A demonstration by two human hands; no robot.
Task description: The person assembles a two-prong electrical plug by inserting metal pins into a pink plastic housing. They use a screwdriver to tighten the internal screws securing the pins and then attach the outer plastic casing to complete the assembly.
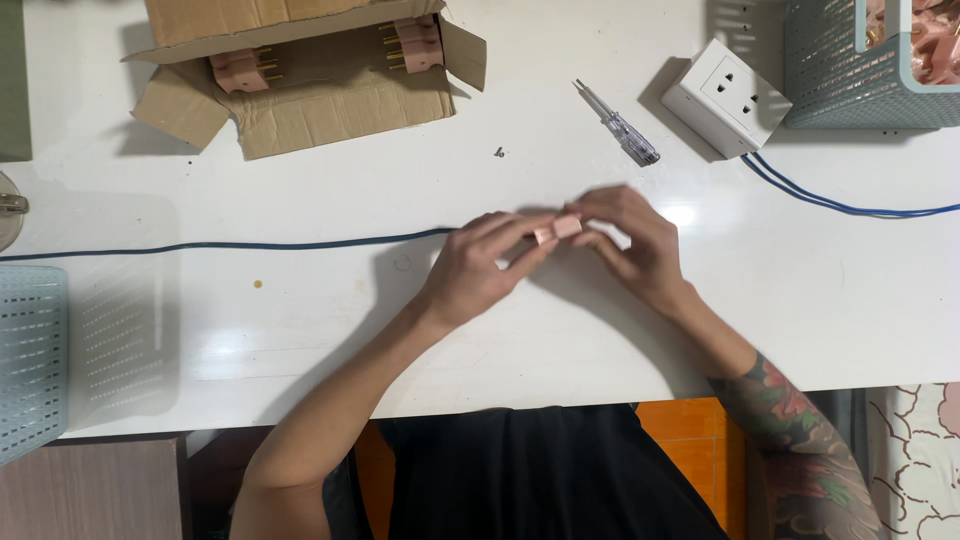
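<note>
Both hands meet over the middle of the white worktop (300, 330). Left hand (478, 270) and right hand (630, 240) each have fingers curled closed on a small pink plug (558, 229) — held between the fingertips of both, just above the surface. A blue cable (220, 245) runs in from the left edge to the left hand. Behind the hands lie a clear-handled screwdriver (620, 127) and a tiny dark screw (499, 152), well apart. A white socket box (725, 97) sits far right — its blue wires trail off right. An open cardboard box (300, 90) holds two more pink plugs.
</note>
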